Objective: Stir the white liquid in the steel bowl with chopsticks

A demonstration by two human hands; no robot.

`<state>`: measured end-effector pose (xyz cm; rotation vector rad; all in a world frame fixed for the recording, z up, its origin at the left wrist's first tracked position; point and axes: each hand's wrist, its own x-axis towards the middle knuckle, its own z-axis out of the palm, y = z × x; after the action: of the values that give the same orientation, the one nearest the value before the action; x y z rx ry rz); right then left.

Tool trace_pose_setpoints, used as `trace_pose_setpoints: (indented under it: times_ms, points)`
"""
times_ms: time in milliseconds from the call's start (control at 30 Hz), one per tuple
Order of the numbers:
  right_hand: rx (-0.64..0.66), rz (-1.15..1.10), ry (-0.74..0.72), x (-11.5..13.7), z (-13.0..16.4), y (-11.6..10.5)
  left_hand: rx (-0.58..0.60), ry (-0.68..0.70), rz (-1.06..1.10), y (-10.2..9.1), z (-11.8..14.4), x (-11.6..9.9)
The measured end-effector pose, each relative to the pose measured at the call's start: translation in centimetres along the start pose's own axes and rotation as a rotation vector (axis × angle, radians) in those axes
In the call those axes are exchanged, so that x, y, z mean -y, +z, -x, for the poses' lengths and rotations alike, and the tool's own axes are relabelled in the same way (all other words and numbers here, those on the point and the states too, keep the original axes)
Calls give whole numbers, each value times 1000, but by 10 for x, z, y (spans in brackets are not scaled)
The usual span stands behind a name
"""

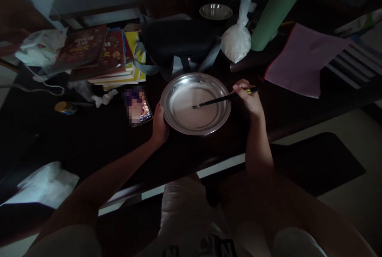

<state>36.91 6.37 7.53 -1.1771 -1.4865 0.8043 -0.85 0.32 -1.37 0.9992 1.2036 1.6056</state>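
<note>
A shallow steel basin (215,123) sits on the dark table, filled with a pale, milky batter (191,110). My left hand (159,125) grips the basin's left rim. My right hand (248,98) is at the basin's right side, closed around dark chopsticks (219,100) whose tips dip into the batter near its middle.
A lit phone (140,109) lies just left of the basin. Behind are stacked books (104,56), a black bag (176,42), a tied plastic bag of white powder (237,40), a small steel bowl (215,11), a green roll (276,8) and a pink cloth (301,60). A small jar (64,108) stands at left.
</note>
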Motion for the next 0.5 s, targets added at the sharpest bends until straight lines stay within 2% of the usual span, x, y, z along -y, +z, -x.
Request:
trace_pose_setpoints:
  times_ms: [167, 300, 433, 500]
  points:
    - [44, -46, -36, -3, 0, 0, 4, 0, 15, 0, 0, 1]
    - [-32, -75, -34, -5, 1, -1, 19, -15, 11, -1, -1, -1]
    - [67, -47, -38, -5, 1, 0, 7, -21, -4, -2, -2, 0]
    - [59, -28, -44, -5, 0, 0, 3, -12, -2, -1, -2, 1]
